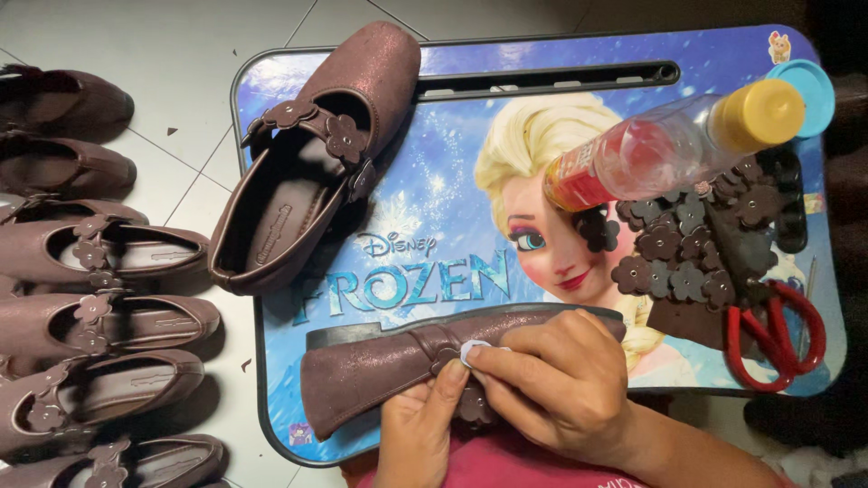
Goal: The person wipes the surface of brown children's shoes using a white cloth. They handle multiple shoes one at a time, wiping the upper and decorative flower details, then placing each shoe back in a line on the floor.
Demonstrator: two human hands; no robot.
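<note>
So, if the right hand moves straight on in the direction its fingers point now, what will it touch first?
The right hand points left along the brown shoe on the tray. Its fingertips already pinch a small white disc against the left hand thumb, so it probably meets those first.

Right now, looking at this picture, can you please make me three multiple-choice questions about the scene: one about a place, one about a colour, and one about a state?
1. Where do the scissors lie?
A. on the floor by the shoe row
B. on the tray's right part
C. inside a shoe

2. What colour is the bottle's cap?
A. yellow
B. green
C. black

3. How is the shoe under the hands placed?
A. standing upright on its sole
B. hanging from a hook
C. lying on its side on the tray

Answers:
1 B, the red handles rest beside the pile of flowers on the tray.
2 A, the cap is yellow, next to a blue lid.
3 C, its sole edge faces up while the left hand and right hand press a small white piece on it.
</note>
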